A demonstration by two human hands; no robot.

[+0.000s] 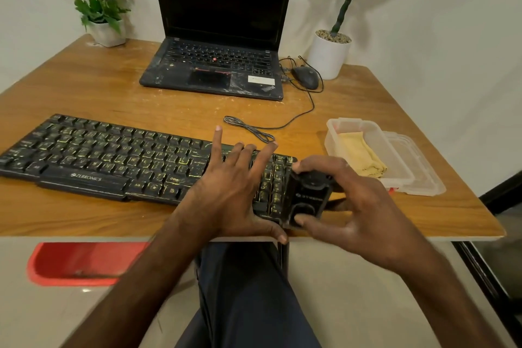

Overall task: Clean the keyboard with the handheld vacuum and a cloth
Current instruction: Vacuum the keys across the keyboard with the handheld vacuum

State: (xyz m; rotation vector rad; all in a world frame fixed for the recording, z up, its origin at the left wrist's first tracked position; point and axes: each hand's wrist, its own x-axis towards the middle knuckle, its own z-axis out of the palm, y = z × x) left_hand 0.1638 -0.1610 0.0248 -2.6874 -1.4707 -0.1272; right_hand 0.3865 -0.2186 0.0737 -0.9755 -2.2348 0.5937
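Your right hand [364,206] has a tight grip on the small black handheld vacuum [308,196], at the right end of the long black keyboard [113,155]. The keys run off to the left, under your flat, spread left hand [226,192].

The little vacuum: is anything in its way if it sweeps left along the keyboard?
Yes. The left hand lies spread on the keyboard just left of the vacuum, which the right hand grips at the right end. Past that hand, the keyboard lies uncovered.
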